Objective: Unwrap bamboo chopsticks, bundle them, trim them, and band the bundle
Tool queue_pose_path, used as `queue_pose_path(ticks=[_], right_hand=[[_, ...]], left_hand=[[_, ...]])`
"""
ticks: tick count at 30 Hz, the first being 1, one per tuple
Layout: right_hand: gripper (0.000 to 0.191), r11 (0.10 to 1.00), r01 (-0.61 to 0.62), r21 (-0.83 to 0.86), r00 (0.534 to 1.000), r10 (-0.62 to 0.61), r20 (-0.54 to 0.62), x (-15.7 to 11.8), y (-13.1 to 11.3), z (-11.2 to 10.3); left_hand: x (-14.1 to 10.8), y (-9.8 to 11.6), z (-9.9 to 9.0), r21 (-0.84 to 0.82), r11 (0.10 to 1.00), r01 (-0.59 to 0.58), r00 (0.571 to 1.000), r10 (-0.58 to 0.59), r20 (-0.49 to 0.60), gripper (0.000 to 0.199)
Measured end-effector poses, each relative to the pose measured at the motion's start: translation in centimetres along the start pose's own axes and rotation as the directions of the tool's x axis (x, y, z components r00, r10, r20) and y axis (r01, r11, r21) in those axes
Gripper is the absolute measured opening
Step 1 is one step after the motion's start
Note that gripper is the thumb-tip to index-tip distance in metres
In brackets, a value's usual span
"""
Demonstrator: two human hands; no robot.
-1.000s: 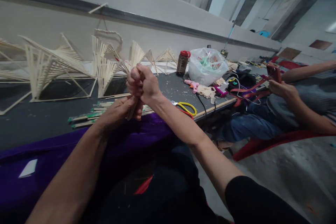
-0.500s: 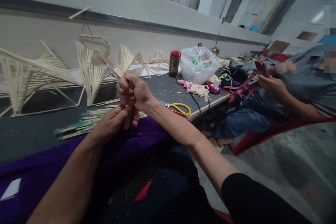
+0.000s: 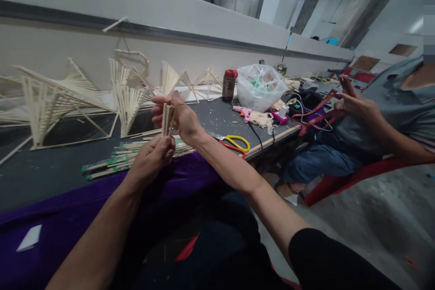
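Note:
My left hand [image 3: 158, 152] is closed around the lower part of a small bunch of wooden sticks [image 3: 166, 120], which stands nearly upright. Just behind the sticks' upper ends is my right hand [image 3: 181, 115], its fingers apart and loosely curved; whether it touches them I cannot tell. Under and behind the hands, several green-wrapped stick bundles [image 3: 112, 162] lie on the dark table [image 3: 50, 167]. Scissors [image 3: 236, 142] with yellow and red handles lie to the right of my right wrist.
Twisted stick models [image 3: 68, 104] stand along the wall. Farther right are a brown bottle [image 3: 229, 85] with a red lid, a clear plastic bag [image 3: 261, 88], and a pink glue gun [image 3: 244, 112]. A purple cloth [image 3: 84, 199] hangs over the table edge. A seated person [image 3: 380, 113] holds a phone.
My right hand has opened from its fist around the sticks, baring their upper ends. My left hand keeps its hold lower down. The view has shifted slightly.

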State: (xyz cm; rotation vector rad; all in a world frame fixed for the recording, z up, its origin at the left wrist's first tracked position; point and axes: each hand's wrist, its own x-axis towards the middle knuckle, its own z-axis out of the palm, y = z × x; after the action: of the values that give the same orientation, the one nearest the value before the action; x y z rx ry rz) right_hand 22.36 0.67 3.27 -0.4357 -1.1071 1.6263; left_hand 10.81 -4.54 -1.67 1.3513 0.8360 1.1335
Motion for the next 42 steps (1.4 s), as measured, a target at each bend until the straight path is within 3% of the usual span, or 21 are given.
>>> queue_pose_path(ticks=[5, 8, 11, 13, 15, 18, 22, 25, 28, 31, 33, 38, 42], right_hand=[[0.047, 0.976, 0.124, -0.179, 0.991, -0.132, -0.035, -1.5, 2.1, -0.8], [0.038, 0.922, 0.082, -0.378, 0.991, -0.115, -0.067, -2.8, 3.6, -0.8], [0.033, 0.884, -0.038, -0.467, 0.999, 0.05, 0.012, -4.0, 4.7, -0.2], [0.032, 0.873, -0.076, -0.482, 0.992, 0.115, 0.053, -4.6, 5.1, 0.1], [0.03, 0.847, -0.051, -0.53, 0.994, 0.096, 0.058, -5.0, 5.1, 0.4], [0.029, 0.732, 0.036, -0.681, 0.997, 0.022, 0.077, -5.4, 4.8, 0.4], [0.026, 0.494, 0.066, -0.867, 0.997, -0.006, 0.072, -5.7, 4.2, 0.4], [0.026, 0.352, 0.087, -0.932, 0.995, 0.006, 0.095, -5.7, 3.9, 0.3], [0.026, 0.286, 0.142, -0.948, 0.988, 0.024, 0.155, -5.7, 3.7, 0.2], [0.027, 0.314, 0.155, -0.937, 0.983, 0.044, 0.178, -6.0, 3.4, 0.0], [0.032, 0.388, 0.136, -0.912, 0.985, 0.046, 0.167, -6.3, 3.2, -0.2], [0.038, 0.688, 0.02, -0.726, 0.986, 0.105, 0.126, -7.1, 2.9, -0.8], [0.04, 0.906, -0.113, -0.408, 0.952, 0.216, 0.217, -7.5, 3.2, -0.8]], left_hand=[[0.4, 1.1, -0.8, -0.224, 0.953, -0.203, 0.97, 0.165, -0.176, 0.025], [0.7, 1.9, -1.4, -0.244, 0.906, -0.347, 0.918, 0.275, -0.287, 0.025], [0.7, 2.3, -1.2, -0.174, 0.857, -0.484, 0.83, 0.388, -0.401, 0.028], [0.6, 2.4, -0.8, -0.118, 0.849, -0.515, 0.799, 0.426, -0.425, 0.029], [0.5, 2.2, -0.3, -0.045, 0.853, -0.52, 0.778, 0.452, -0.437, 0.027], [0.5, 1.8, 0.1, 0.141, 0.838, -0.527, 0.739, 0.534, -0.412, 0.029], [0.6, 1.4, 0.2, 0.246, 0.865, -0.438, 0.78, 0.501, -0.374, 0.032], [0.7, 1.3, 0.3, 0.173, 0.897, -0.406, 0.81, 0.441, -0.386, 0.029], [0.7, 1.2, 0.6, 0.062, 0.924, -0.377, 0.837, 0.369, -0.404, 0.025], [0.4, 1.3, 0.9, -0.004, 0.942, -0.336, 0.861, 0.306, -0.408, 0.023], [0.1, 1.7, 1.0, -0.046, 0.952, -0.302, 0.895, 0.266, -0.358, 0.023], [-0.7, 3.0, 1.1, -0.196, 0.968, -0.156, 0.96, 0.101, -0.263, 0.026], [-0.8, 3.4, 1.2, -0.313, 0.94, -0.139, 0.975, 0.075, -0.207, 0.028]])
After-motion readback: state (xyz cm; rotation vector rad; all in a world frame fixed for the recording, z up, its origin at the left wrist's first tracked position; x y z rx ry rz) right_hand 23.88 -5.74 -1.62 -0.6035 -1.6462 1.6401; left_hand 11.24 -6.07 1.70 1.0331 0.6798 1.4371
